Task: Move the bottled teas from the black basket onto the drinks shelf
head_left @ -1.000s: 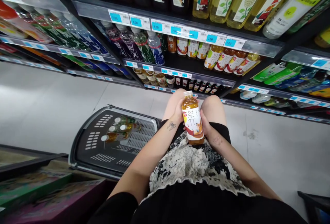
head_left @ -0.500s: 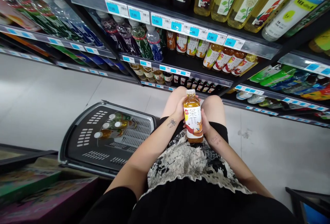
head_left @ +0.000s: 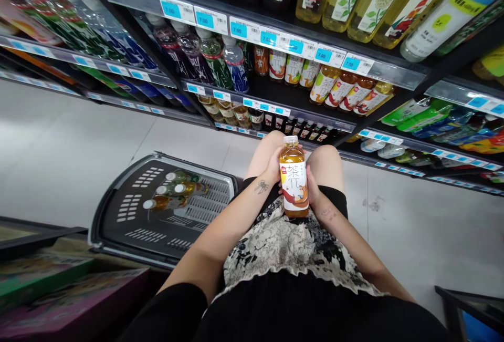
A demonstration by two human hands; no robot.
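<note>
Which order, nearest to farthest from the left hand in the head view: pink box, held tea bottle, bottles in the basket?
1. held tea bottle, gripped by the left hand, centre.
2. bottles in the basket, on the floor, left.
3. pink box, bottom-left corner.

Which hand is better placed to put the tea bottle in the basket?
Probably the left hand: it and the right hand both grip the tea bottle, but the basket lies to the person's left.
</note>
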